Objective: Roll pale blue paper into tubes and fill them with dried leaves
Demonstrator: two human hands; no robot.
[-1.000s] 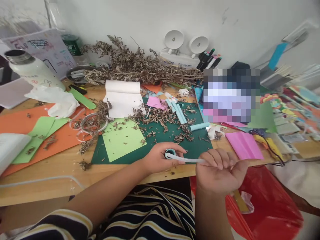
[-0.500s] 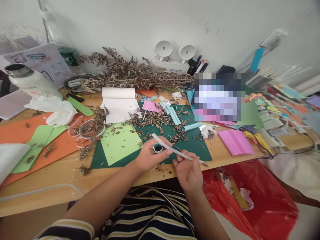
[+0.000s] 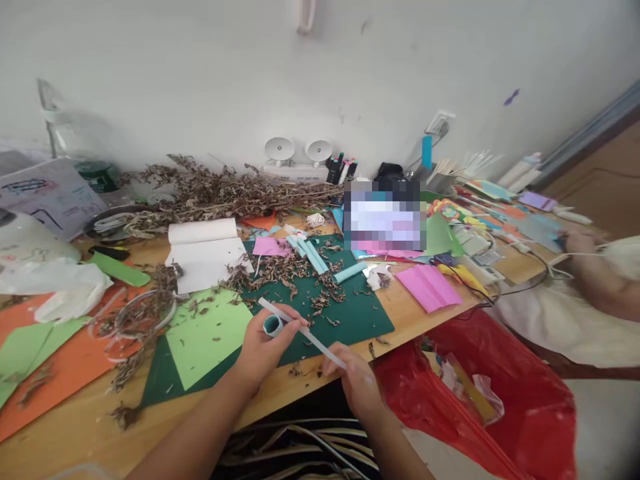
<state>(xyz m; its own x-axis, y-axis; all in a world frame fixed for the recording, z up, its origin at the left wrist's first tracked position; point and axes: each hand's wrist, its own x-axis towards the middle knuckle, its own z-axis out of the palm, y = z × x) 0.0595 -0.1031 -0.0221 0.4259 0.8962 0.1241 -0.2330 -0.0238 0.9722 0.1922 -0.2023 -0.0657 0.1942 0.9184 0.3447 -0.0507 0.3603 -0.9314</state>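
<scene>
My left hand (image 3: 264,347) is closed around a rolled light-blue paper tube (image 3: 273,325), whose open end faces up. Its thumb and fingertips also pinch a narrow white strip (image 3: 319,344), which looks like tape and slants across in front of me. At the strip's lower right end, my right hand (image 3: 357,383) is closed on it. Both hands are over the front edge of a green cutting mat (image 3: 367,319). More light-blue paper tubes (image 3: 350,271) lie on the mat among dried leaf crumbs (image 3: 283,270).
Dried plant stalks (image 3: 200,190) lie along the wall. Light-green paper (image 3: 205,353) and a white paper roll (image 3: 203,232) are at the left. Folded pink paper (image 3: 430,288) is at the right, above a red plastic bag (image 3: 525,413). Another person's arm (image 3: 595,267) rests at the far right.
The view has swung right, bringing another person's arm into sight. My right hand has turned over from palm up and now grips the strip with fingers curled. My left hand still holds the tube.
</scene>
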